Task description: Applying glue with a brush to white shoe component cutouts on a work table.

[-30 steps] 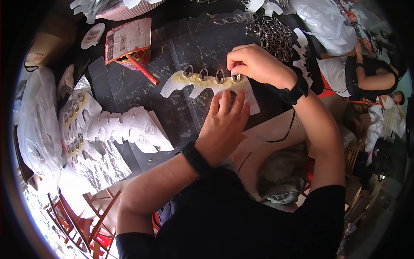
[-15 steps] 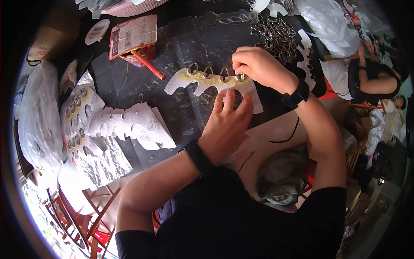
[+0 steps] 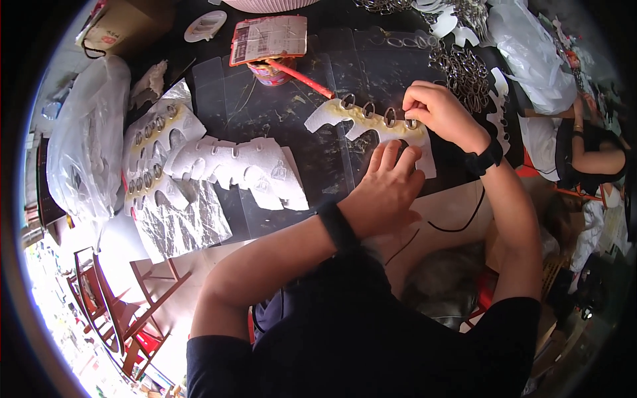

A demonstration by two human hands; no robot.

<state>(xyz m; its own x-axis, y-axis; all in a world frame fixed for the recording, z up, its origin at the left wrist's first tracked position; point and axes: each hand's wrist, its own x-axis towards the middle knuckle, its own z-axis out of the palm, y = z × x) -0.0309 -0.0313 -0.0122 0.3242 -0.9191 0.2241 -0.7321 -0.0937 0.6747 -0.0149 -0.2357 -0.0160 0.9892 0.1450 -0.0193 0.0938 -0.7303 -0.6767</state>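
A white scalloped fabric-like strip (image 3: 371, 126) with yellowish glue along its upper part lies on the dark table. Several oval metal rings (image 3: 390, 118) stand in a row along it. At the row's right end, my right hand (image 3: 441, 116) pinches a metal ring (image 3: 411, 124) between thumb and fingertips. My left hand (image 3: 390, 186) rests with fingers apart and fingertips on the strip's lower edge. Its palm side is hidden. Beyond the strip, a red stick (image 3: 308, 81) slants out of a glue-smeared tin (image 3: 272, 73) covered by a printed card (image 3: 269, 38).
Left of my hands lie a stack of white scalloped pieces (image 3: 232, 162) and ringed pieces (image 3: 156, 126) on a silvery sheet (image 3: 192, 225). A heap of metal rings (image 3: 464, 73) sits at the far right, near a plastic bag (image 3: 531, 60). Another person (image 3: 590, 152) sits at right.
The view has swung, so the table and its things appear farther right. Both hands keep nearly the same places on the strip, with the right still at the last ring.
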